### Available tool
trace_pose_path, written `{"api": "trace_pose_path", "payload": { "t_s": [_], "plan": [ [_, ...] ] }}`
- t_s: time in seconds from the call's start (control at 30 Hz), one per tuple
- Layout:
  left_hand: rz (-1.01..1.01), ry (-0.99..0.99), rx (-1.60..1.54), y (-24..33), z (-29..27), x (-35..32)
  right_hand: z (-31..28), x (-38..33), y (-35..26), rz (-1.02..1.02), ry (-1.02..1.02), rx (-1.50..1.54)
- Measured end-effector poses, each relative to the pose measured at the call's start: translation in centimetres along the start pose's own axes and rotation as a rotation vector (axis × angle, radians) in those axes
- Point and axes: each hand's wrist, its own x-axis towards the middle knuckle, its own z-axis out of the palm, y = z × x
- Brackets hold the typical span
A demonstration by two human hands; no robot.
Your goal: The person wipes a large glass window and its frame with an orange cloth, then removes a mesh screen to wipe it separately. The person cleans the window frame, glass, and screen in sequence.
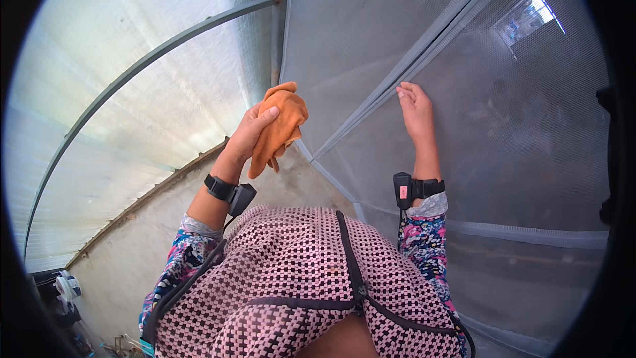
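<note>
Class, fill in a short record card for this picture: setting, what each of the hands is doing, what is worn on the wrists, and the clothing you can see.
Setting: inside a mesh net enclosure with a curved metal frame bar
Left hand: raised, gripping an orange cloth
Right hand: raised, fingers pinching a seam in the net
Wrists: a black band with a small device on each
Clothing: pink and black checked apron over patterned sleeves

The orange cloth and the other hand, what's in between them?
In the head view, only grey mesh netting shows between the orange cloth in the left hand and the right hand, which pinches its seam.
</note>
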Motion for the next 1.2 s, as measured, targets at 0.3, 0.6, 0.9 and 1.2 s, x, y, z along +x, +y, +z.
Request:
{"api": "trace_pose_path", "payload": {
  "t_s": [0.3,0.6,0.9,1.2],
  "plan": [
    [-0.055,0.018,-0.044,-2.2,-1.7,-2.0,0.4,0.4,-0.1,0.054,0.162,-0.181],
    [0.113,0.089,-0.228,1.8,2.5,1.6,3.2,-1.4,3.4,0.155,0.093,0.010],
    [0.905,0.230,0.084,26.6,7.7,30.1,7.4,4.8,2.8,0.063,-0.017,-0.271],
    [1.492,-0.074,0.578,51.4,0.8,69.4,30.6,39.2,8.9,0.174,-0.053,-0.263]
  ]
}}
